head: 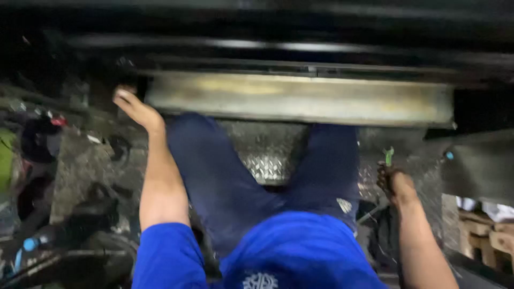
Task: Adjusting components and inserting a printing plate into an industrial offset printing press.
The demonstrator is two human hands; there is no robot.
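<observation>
The frame is blurred by motion. My left hand reaches up to the left end of a long, worn metal beam that runs across above me; its fingers touch the dark underside there and hold nothing that I can make out. My right hand is low on the right, closed around a small green-tipped tool that sticks up from the fist. My legs in dark blue trousers stretch out under the beam, and I wear a bright blue shirt.
A ribbed metal plate lies between my legs. Dark machinery parts and hoses crowd the left side, with a blue-capped bottle low left. A grey panel hangs at right above wooden pallets.
</observation>
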